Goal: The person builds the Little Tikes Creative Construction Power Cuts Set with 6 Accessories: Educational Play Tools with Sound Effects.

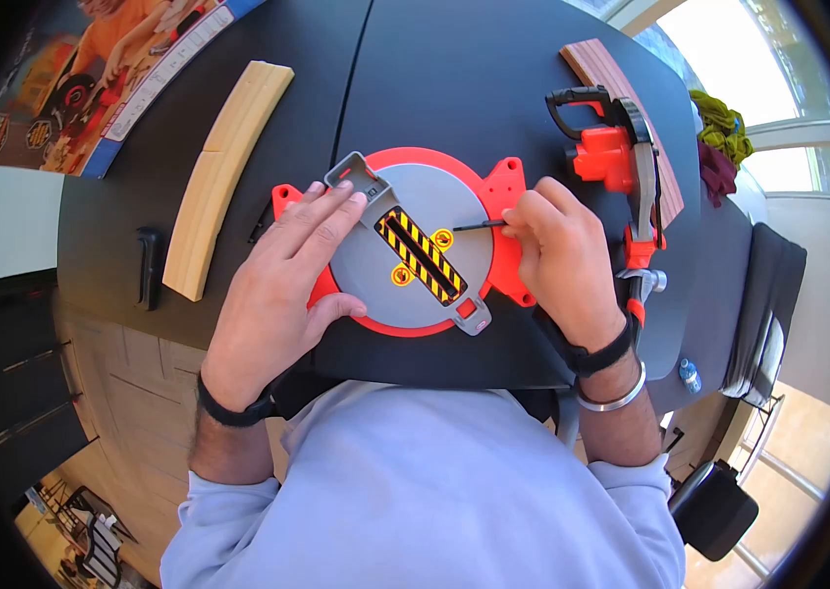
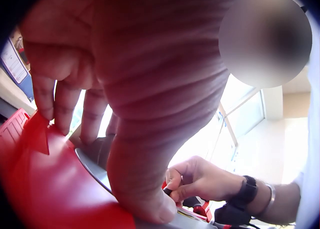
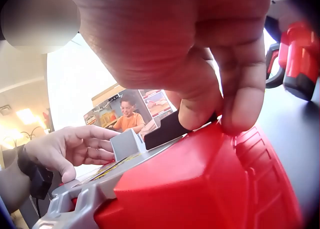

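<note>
A red toy saw base (image 1: 505, 260) with a round grey turntable (image 1: 356, 260) lies on the dark table in front of me. A black-and-yellow striped slot plate (image 1: 422, 255) crosses its middle, with a grey upright bracket (image 1: 360, 177) at one end. My left hand (image 1: 282, 255) rests on the left side of the base, fingers extended by the bracket and thumb on the rim. Between thumb and fingers, my right hand (image 1: 562, 245) pinches a thin black flat piece (image 3: 165, 133) at the base's right side. Its free end reaches over the turntable.
Curved pale wood planks (image 1: 223, 172) and a small black part (image 1: 147, 267) lie to the left. A printed box (image 1: 120, 83) stands at the back left. To the right are a red-and-black toy saw (image 1: 606, 157), a reddish plank (image 1: 621, 83) and a toy hammer (image 1: 642, 282).
</note>
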A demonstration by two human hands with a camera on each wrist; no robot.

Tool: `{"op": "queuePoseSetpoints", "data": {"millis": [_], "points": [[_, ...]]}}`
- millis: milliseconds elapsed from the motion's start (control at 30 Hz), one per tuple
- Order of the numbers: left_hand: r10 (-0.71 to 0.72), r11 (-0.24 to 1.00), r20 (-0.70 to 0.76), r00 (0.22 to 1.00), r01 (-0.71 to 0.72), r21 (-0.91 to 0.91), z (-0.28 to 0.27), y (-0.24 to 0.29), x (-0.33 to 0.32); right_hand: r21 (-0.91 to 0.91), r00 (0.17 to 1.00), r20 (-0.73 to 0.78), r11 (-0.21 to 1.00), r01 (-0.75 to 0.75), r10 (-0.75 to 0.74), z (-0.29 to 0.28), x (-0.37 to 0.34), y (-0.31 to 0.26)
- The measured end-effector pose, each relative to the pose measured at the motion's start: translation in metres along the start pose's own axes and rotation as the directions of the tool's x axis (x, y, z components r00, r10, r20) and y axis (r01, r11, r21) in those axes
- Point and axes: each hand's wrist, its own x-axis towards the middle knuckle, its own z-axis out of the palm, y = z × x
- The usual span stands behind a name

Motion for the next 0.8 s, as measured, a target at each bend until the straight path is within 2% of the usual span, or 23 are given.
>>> {"op": "queuePoseSetpoints", "data": {"millis": [67,133,200,300,333,400,433,567,800], "points": [[0.039,0.998,-0.017,0.999,-0.040,-0.038,-0.001,-0.003,-0.004,-0.094,0.996,-0.038,0.992,-0.088,0.084,0.002,-0.007,-0.006],[0.061,0.998,-0.055,0.997,-0.061,-0.012,-0.007,-0.008,-0.011,-0.106,0.994,-0.100,0.993,-0.059,0.049,0.000,-0.013,-0.015],[-0.013,1.000,-0.046,0.999,0.012,-0.012,-0.017,-0.011,-0.017,-0.121,0.988,-0.157,0.992,-0.033,0.014,-0.005,-0.025,-0.021],[-0.052,0.998,-0.001,0.999,0.052,-0.018,-0.024,-0.026,-0.025,-0.129,0.993,-0.042,0.985,-0.116,0.111,-0.018,-0.049,-0.028],[-0.051,0.998,0.028,0.998,0.052,-0.031,-0.024,-0.029,-0.025,-0.127,0.994,-0.039,0.986,-0.110,0.106,-0.018,-0.054,-0.031],[-0.049,0.997,0.029,0.998,0.051,-0.062,-0.024,-0.031,-0.023,-0.168,0.987,0.112,0.981,-0.099,0.119,-0.017,-0.064,-0.038],[-0.043,0.994,0.034,0.998,0.046,-0.097,-0.024,-0.032,-0.022,-0.208,0.981,0.131,0.972,-0.113,0.142,-0.010,-0.068,-0.040],[-0.059,0.993,0.066,0.996,0.066,-0.097,-0.023,-0.034,-0.016,-0.202,0.981,0.149,0.975,-0.089,0.121,0.007,-0.072,-0.050],[-0.105,0.983,0.066,0.992,0.114,-0.141,-0.018,-0.032,-0.014,-0.369,0.984,0.127,0.927,-0.068,0.123,0.021,-0.059,-0.062]]}}
